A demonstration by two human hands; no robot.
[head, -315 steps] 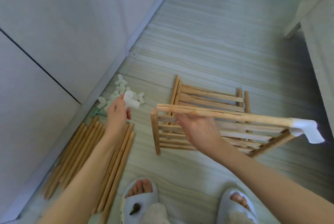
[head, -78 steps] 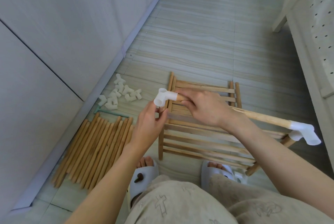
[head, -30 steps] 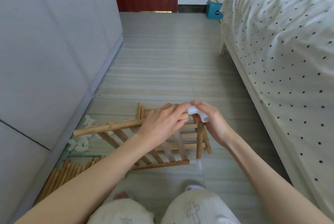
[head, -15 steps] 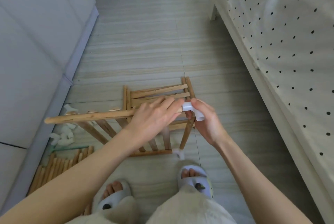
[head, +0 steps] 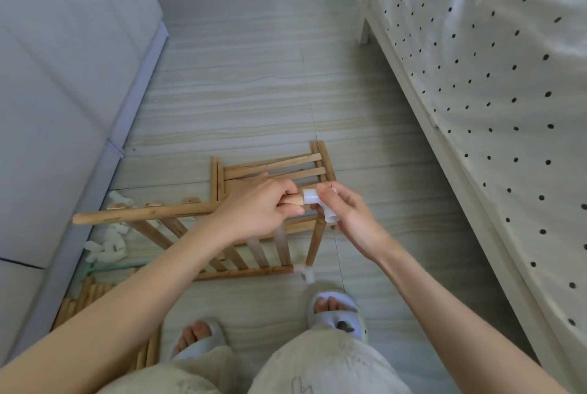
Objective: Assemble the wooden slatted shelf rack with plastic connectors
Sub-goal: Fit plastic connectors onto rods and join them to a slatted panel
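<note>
While gripped, connector (head: pixel 313 197) on rail (head: pixel 146 213).

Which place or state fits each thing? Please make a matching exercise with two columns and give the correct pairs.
1. white connector
2. loose connectors
3. wooden sticks
4. second slatted panel

A. flat on the floor behind the hands
B. pinched by the right hand, on a rail end
C. bundled at the lower left
D. piled by the cabinet base

Pairs: 1-B, 2-D, 3-C, 4-A
</note>
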